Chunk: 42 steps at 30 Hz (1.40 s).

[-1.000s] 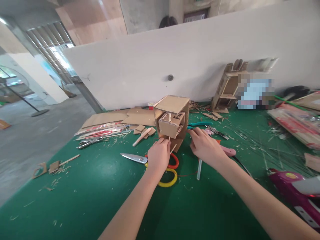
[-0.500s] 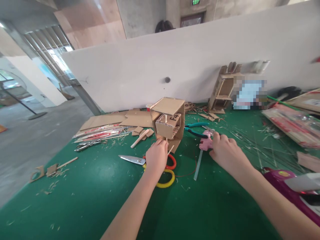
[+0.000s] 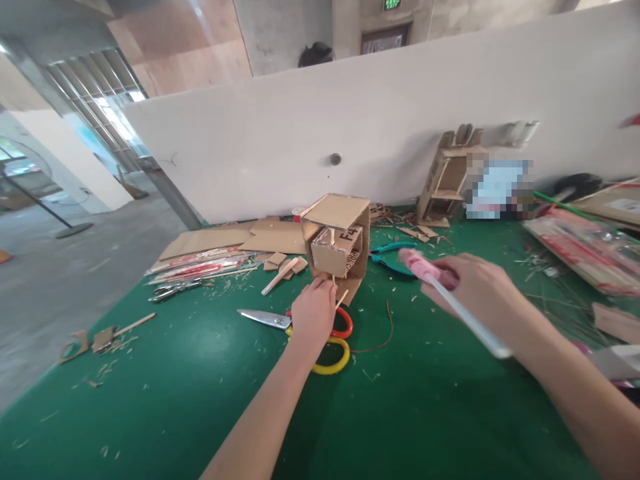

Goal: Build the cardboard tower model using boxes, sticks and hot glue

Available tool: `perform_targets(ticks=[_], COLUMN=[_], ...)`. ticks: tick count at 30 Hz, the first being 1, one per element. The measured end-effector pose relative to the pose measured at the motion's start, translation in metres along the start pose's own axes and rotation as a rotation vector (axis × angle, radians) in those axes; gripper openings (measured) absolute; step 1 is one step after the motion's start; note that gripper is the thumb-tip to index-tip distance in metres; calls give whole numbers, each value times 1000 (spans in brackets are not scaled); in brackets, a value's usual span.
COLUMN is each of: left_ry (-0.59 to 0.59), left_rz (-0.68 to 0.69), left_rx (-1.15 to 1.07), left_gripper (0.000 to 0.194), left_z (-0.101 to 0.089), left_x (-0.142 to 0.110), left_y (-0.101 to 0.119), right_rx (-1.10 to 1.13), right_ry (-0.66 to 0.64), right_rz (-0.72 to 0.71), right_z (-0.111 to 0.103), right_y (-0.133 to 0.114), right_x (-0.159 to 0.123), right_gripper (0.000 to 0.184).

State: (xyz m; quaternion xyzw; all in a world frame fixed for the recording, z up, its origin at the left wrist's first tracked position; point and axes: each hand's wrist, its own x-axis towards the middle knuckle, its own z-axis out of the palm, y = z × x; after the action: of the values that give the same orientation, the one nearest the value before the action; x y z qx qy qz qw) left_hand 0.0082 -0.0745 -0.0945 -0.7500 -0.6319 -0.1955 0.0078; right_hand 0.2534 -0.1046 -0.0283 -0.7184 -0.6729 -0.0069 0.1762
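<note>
My right hand (image 3: 467,287) is closed around a small pink glue gun (image 3: 423,267), lifted off the table. A clear glue stick (image 3: 473,323) juts from its back end toward me. My left hand (image 3: 315,310) pinches a thin wooden stick (image 3: 334,280) at the lower front of an open cardboard box (image 3: 337,210); fingers cover most of the stick. Inside that box sits a smaller cardboard block (image 3: 330,257) with printed letters. Scissors (image 3: 265,319) with red and yellow handles lie beneath my left hand, blades pointing left.
Teal-handled pliers (image 3: 393,263) lie right of the box. Cardboard sheets (image 3: 210,241), packed sticks (image 3: 200,267) and offcuts sit at left. Behind stand a cardboard shelf (image 3: 443,183) and a white partition (image 3: 250,153). Thin clear strands (image 3: 540,293) and a purple-and-white object (image 3: 610,363) are at right.
My right hand has raised the glue gun off the table and turned it, so its glue stick now points toward the lower right. My left hand stays at the box.
</note>
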Motion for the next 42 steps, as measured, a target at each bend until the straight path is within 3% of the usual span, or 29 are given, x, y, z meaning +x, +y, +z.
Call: perform_targets(ticks=[4, 6, 9, 12, 20, 34, 42], left_ry=[-6, -4, 7, 19, -9, -13, 0], left_rz=[8, 14, 19, 31, 3, -11, 6], left_rx=[-14, -20, -29, -35, -44, -114, -116], left_gripper=[26, 28, 27, 26, 25, 23, 24], left_z=[-1, 0, 2, 4, 1, 1, 3], left_x=[0, 0, 0, 1, 1, 2, 2], left_y=[0, -1, -2, -2, 0, -3, -4], right_rx=[410, 523, 612, 624, 558, 591, 558], right_ry=[-331, -381, -353, -355, -414, -451, -451], right_rz=[41, 58, 113, 119, 77, 104, 99], right_z=[25, 43, 62, 69, 63, 76, 70], right_y=[-14, -16, -15, -16, -33, -30, -36], right_x=[-6, -6, -2, 4, 11, 15, 11], right_gripper=[22, 27, 27, 30, 31, 36, 39])
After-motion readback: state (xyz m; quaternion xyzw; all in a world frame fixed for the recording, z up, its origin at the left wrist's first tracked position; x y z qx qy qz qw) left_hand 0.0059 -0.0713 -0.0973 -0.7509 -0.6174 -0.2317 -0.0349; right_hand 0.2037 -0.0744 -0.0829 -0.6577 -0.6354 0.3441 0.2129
